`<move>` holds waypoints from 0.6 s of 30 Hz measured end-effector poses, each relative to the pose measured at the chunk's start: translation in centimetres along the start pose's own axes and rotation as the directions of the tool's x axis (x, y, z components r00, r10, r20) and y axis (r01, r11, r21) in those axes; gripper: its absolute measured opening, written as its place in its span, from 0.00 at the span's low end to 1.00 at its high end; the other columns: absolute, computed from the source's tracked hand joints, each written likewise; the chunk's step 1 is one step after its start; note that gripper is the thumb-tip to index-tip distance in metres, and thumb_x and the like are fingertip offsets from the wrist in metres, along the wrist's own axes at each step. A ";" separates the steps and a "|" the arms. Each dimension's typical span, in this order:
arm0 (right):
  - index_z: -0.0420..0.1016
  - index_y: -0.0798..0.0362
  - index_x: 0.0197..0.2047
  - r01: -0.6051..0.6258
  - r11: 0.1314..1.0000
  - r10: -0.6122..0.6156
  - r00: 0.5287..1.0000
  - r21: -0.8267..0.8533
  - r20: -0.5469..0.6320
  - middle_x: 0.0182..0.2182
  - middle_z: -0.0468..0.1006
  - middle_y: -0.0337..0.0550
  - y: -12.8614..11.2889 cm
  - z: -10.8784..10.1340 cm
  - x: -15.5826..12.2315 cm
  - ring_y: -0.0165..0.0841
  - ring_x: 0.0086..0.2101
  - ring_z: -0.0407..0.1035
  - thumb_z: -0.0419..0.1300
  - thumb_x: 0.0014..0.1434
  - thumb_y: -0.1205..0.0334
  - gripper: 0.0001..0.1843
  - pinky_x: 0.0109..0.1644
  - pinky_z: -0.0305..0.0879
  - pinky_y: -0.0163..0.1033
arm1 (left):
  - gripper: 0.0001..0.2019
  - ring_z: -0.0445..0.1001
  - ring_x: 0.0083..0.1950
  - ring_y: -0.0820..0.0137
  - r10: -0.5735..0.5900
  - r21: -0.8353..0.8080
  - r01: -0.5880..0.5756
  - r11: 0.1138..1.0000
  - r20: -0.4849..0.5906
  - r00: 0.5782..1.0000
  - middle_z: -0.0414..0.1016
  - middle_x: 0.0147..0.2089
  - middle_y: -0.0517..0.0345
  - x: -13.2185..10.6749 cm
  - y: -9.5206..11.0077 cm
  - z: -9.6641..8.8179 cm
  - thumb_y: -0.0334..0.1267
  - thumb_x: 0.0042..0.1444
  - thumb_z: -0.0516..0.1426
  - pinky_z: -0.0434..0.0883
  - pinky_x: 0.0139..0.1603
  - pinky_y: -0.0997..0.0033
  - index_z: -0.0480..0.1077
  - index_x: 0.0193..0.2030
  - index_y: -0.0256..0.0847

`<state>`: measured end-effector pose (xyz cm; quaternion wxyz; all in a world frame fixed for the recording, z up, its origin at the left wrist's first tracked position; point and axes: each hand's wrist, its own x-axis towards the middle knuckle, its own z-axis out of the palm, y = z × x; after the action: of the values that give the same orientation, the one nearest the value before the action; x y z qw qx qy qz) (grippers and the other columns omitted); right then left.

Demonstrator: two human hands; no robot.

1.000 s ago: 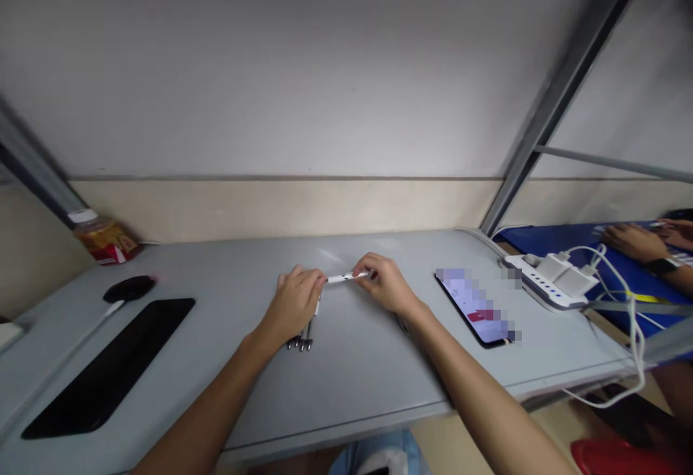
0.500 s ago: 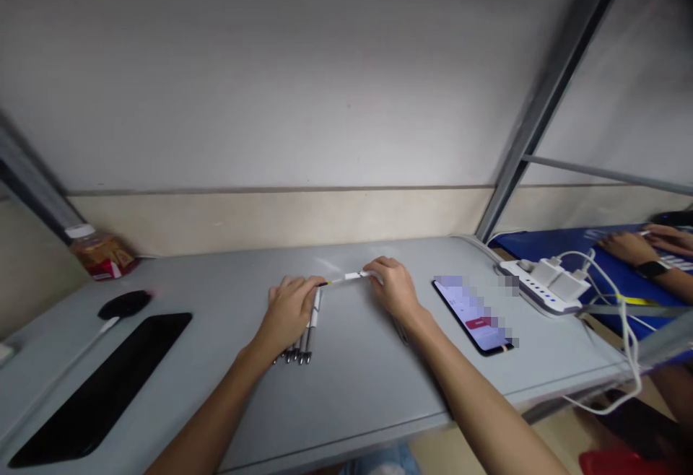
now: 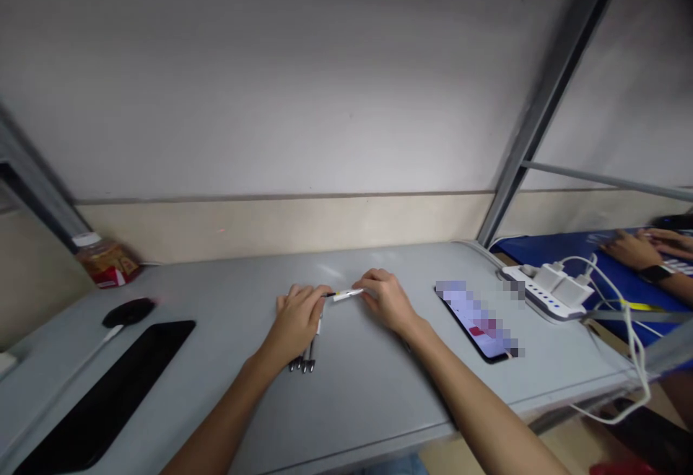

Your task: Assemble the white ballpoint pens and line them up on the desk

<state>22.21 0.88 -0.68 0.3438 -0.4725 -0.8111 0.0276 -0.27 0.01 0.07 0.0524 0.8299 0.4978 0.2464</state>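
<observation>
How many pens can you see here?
4 in sight: one white pen pinched between the left hand and right hand, and three pens lying under the left hand, tips poking out toward the person. More may be hidden beneath that hand.

- A slim white pen [image 3: 347, 293], dark tip at its left end, runs nearly level across the centre.
- Several pens [image 3: 307, 351] lie bundled just near-left of it, tips pointing near.

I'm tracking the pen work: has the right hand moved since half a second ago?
Yes, slightly: the right hand has drawn left, away from the phone and toward the left hand, so less of the white pen shows between them.
</observation>
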 end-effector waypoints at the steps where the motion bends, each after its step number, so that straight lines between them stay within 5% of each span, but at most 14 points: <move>1: 0.78 0.47 0.44 0.009 1.000 -0.009 1.000 0.010 0.001 0.39 0.76 0.42 -0.1 0.1 0.0 0.34 0.40 0.68 0.60 0.57 0.73 0.15 0.45 0.61 0.39 | 0.15 0.65 0.47 0.62 -0.001 -0.004 0.001 1.000 0.000 1.000 0.76 0.45 0.59 0.0 0.0 0.0 0.39 0.66 0.44 0.56 0.44 0.62 0.69 0.49 0.52; 6: 0.77 0.48 0.45 0.006 0.999 -0.005 1.000 0.039 -0.018 0.40 0.76 0.43 0.0 -0.1 0.0 0.35 0.40 0.68 0.59 0.58 0.72 0.15 0.44 0.61 0.38 | 0.14 0.65 0.48 0.62 -0.007 -0.003 0.007 1.000 -0.016 1.000 0.76 0.45 0.60 0.1 0.0 -0.1 0.39 0.66 0.43 0.55 0.45 0.62 0.69 0.49 0.52; 13: 0.78 0.49 0.42 -0.195 0.980 0.187 0.972 -0.041 -0.139 0.40 0.78 0.44 1.2 -0.7 0.1 0.39 0.43 0.66 0.58 0.58 0.74 0.14 0.47 0.55 0.44 | 0.14 0.65 0.47 0.61 -0.035 0.006 0.036 0.999 -0.059 0.998 0.76 0.46 0.59 0.3 -0.5 -0.3 0.40 0.66 0.44 0.55 0.44 0.62 0.69 0.50 0.51; 18: 0.78 0.46 0.43 -0.115 0.993 0.117 0.991 0.024 -0.072 0.40 0.79 0.42 0.9 -0.6 0.1 0.38 0.43 0.67 0.59 0.58 0.72 0.13 0.48 0.54 0.43 | 0.14 0.65 0.47 0.61 -0.017 -0.008 0.017 1.000 -0.040 0.999 0.76 0.45 0.59 0.2 -0.4 0.0 0.40 0.66 0.45 0.56 0.44 0.62 0.69 0.49 0.52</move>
<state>23.14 1.30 -0.48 0.3757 -0.5161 -0.7688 0.0381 -0.55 0.36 0.02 0.0476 0.8203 0.5049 0.2644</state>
